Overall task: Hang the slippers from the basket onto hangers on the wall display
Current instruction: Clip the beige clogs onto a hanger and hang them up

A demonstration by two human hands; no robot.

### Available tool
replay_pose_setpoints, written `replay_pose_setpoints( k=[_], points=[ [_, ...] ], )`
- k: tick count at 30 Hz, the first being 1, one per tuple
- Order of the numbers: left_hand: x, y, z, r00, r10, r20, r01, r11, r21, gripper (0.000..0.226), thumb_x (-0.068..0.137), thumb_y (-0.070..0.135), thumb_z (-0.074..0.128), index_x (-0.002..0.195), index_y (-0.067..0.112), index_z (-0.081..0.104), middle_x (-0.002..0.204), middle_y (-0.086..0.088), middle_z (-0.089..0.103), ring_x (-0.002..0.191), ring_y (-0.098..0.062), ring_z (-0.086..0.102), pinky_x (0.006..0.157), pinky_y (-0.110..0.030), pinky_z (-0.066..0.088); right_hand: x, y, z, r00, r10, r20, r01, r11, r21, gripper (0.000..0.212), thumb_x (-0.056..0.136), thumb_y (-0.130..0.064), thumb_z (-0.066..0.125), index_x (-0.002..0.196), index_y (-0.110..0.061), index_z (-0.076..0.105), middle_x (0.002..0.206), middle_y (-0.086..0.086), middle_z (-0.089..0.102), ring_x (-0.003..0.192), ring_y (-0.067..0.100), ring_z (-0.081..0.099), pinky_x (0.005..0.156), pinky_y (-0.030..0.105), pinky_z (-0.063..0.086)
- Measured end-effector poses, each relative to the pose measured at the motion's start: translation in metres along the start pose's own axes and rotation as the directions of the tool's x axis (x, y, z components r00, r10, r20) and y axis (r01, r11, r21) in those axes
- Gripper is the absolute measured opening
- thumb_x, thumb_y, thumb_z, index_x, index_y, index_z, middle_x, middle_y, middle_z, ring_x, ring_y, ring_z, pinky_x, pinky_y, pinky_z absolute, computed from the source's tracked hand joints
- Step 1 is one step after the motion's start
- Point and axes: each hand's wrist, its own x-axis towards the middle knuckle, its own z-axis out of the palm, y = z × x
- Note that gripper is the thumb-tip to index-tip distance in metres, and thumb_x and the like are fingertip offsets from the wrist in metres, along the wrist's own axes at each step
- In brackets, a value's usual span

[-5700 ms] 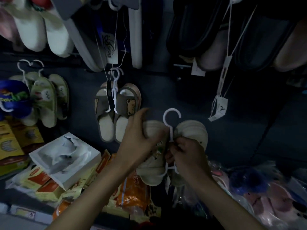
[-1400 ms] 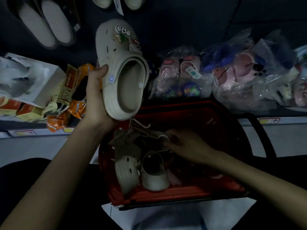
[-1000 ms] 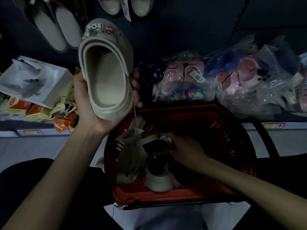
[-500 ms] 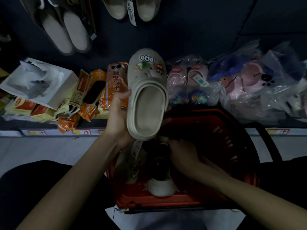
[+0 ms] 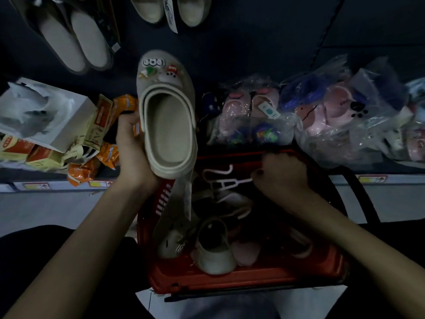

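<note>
My left hand point(image 5: 132, 146) grips a cream clog point(image 5: 167, 116) with charms on its toe, held upright above the left rim of the red basket point(image 5: 253, 279). A paper tag hangs below the clog. My right hand point(image 5: 282, 176) is closed on one end of a white plastic hanger point(image 5: 226, 178), lifted a little over the basket. Inside the basket lie another cream clog point(image 5: 170, 242), a white slipper point(image 5: 215, 252) and a pinkish one point(image 5: 246, 252).
Paired slippers point(image 5: 76, 42) hang on the dark wall above. On the shelf behind the basket sit a white box point(image 5: 43, 116), orange packets point(image 5: 108, 155) and bagged pink and blue slippers point(image 5: 322, 116). The basket's black handle point(image 5: 361, 196) lies to the right.
My right hand has risen out of the basket toward its far rim, drawing the white hanger up. The clog in my left hand has shifted slightly and stays held up.
</note>
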Motion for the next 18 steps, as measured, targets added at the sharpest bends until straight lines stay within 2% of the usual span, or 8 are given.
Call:
replay_pose_setpoints(
  k=[4,7,9,10,12,14,15,18],
  points=[
    [-0.004,-0.018,0.009,0.999,0.024,-0.042,-0.012,0.967,0.253,0.050,0.111,0.046,0.035,0.122,0.010,0.067,0.110,-0.008,0.073,0.103,-0.021,0.068,0.091,-0.037,0.053,-0.001,0.033,-0.039,0.994,0.045,-0.095,-0.031,0.988,0.149,0.023,0.092,-0.035,0.053,0.100,-0.014,0.055,0.095,0.021,0.067,0.092,0.043,0.067,0.071,0.040,0.046],
    [-0.011,-0.038,0.020,0.987,-0.149,-0.065,0.163,0.925,0.342,0.044,0.112,0.043,0.037,0.117,0.015,0.071,0.101,-0.002,0.081,0.093,-0.015,0.076,0.074,-0.026,0.061,-0.003,0.057,-0.063,0.970,0.156,-0.188,-0.092,0.945,0.314,0.021,0.098,-0.033,0.044,0.097,-0.013,0.053,0.086,0.020,0.059,0.088,0.044,0.061,0.070,0.041,0.042],
    [-0.014,-0.054,0.025,0.954,-0.280,-0.112,0.296,0.802,0.519,0.042,0.109,0.045,0.047,0.121,0.014,0.073,0.111,-0.008,0.079,0.102,-0.022,0.073,0.082,-0.028,0.059,-0.005,0.066,-0.074,0.923,0.239,-0.300,-0.104,0.909,0.403,0.025,0.094,-0.031,0.038,0.100,-0.012,0.054,0.086,0.020,0.058,0.081,0.039,0.054,0.070,0.042,0.039],
    [-0.015,-0.061,0.023,0.940,-0.316,-0.126,0.312,0.654,0.690,0.040,0.108,0.046,0.050,0.120,0.015,0.073,0.114,-0.007,0.077,0.102,-0.020,0.071,0.082,-0.027,0.055,-0.006,0.070,-0.078,0.902,0.267,-0.340,-0.094,0.888,0.449,0.027,0.091,-0.029,0.036,0.102,-0.012,0.055,0.086,0.018,0.058,0.080,0.035,0.051,0.070,0.042,0.039],
    [-0.019,-0.077,0.015,0.938,-0.342,-0.062,0.191,0.360,0.913,0.029,0.106,0.045,0.054,0.113,0.023,0.070,0.112,0.000,0.074,0.092,-0.006,0.067,0.078,-0.018,0.048,-0.006,0.075,-0.082,0.867,0.335,-0.368,-0.078,0.822,0.565,0.029,0.089,-0.026,0.037,0.103,-0.017,0.061,0.086,0.013,0.062,0.082,0.031,0.055,0.073,0.044,0.044],
    [-0.024,-0.084,0.008,0.938,-0.330,0.104,0.003,0.309,0.951,0.016,0.104,0.046,0.059,0.103,0.034,0.069,0.099,0.015,0.072,0.083,0.011,0.066,0.074,-0.012,0.048,-0.007,0.077,-0.086,0.849,0.395,-0.351,-0.040,0.711,0.702,0.029,0.084,-0.027,0.038,0.090,-0.028,0.066,0.076,0.005,0.063,0.077,0.028,0.058,0.073,0.044,0.047],
    [-0.025,-0.080,0.004,0.942,-0.291,0.165,-0.084,0.272,0.959,0.019,0.103,0.051,0.058,0.101,0.037,0.071,0.095,0.017,0.073,0.083,0.013,0.067,0.077,-0.018,0.050,-0.007,0.077,-0.088,0.844,0.416,-0.339,-0.029,0.665,0.746,0.028,0.081,-0.026,0.038,0.083,-0.029,0.066,0.071,0.004,0.061,0.072,0.028,0.057,0.070,0.042,0.045],
    [-0.019,-0.051,-0.009,0.963,-0.112,0.246,-0.237,0.085,0.968,0.040,0.098,0.063,0.055,0.116,0.034,0.074,0.106,0.013,0.077,0.097,-0.004,0.072,0.087,-0.035,0.058,-0.011,0.075,-0.092,0.865,0.400,-0.303,-0.009,0.617,0.787,0.028,0.084,-0.017,0.040,0.092,-0.020,0.067,0.070,0.010,0.062,0.064,0.019,0.056,0.063,0.031,0.043]
  ],
)
